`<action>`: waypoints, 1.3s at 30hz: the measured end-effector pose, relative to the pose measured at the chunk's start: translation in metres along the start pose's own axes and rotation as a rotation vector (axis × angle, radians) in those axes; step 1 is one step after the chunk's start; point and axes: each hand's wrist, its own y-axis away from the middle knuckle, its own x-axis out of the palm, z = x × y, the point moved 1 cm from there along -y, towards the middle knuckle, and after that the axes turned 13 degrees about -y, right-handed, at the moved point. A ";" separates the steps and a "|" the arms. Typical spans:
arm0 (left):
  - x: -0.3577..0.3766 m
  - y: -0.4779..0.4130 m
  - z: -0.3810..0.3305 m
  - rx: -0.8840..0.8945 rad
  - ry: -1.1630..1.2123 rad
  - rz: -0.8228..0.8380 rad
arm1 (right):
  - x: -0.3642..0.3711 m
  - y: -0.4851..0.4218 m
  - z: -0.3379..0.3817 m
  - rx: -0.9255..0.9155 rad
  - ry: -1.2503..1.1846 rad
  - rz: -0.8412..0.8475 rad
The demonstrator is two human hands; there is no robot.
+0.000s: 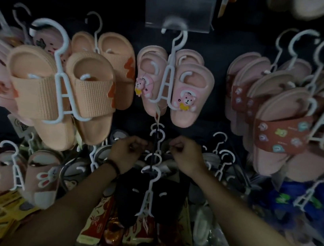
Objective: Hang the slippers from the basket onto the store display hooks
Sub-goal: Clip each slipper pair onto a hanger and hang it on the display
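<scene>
Both my hands reach into the lower middle of a dark slipper display. My left hand (pixel 127 151) and my right hand (pixel 186 156) are closed, one on each side of a dark display hook (pixel 155 143) that carries several white hangers. Each hand seems to pinch something small and dark behind those hangers; what it is I cannot make out. In front hangs a black slipper pair (pixel 126 193) on a white hanger (pixel 150 192). Above it hangs a pink pair with bear charms (pixel 187 97). No basket is in view.
Orange ribbed slippers (pixel 43 85) hang at the left, pink slippers with brown patterned straps (pixel 281 127) at the right. A pink bunny pair (pixel 43 179) hangs low left, blue slippers (pixel 291 203) low right. A clear price-tag holder (pixel 179 6) juts out overhead. Red and yellow packages (pixel 141 230) lie below.
</scene>
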 end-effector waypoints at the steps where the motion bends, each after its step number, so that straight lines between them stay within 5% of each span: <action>1: -0.001 0.007 -0.001 0.005 0.020 0.036 | -0.001 0.006 0.000 -0.001 0.002 0.030; 6: -0.003 0.031 -0.017 0.137 -0.007 0.083 | 0.008 0.026 -0.003 0.016 0.035 0.176; 10: 0.005 0.029 -0.014 0.077 -0.045 0.073 | 0.018 0.033 -0.005 -0.021 0.072 0.239; 14: 0.004 0.027 -0.017 0.015 0.044 0.005 | 0.026 0.030 -0.013 -0.020 0.103 0.217; 18: -0.001 0.020 -0.017 0.068 -0.193 0.047 | 0.034 0.021 -0.016 -0.011 0.093 0.166; 27: 0.007 -0.008 -0.036 -0.162 0.165 0.039 | 0.036 -0.011 -0.018 -0.028 0.187 0.098; 39: 0.021 -0.031 -0.017 -0.081 -0.070 0.024 | 0.031 -0.034 -0.027 0.056 0.198 0.066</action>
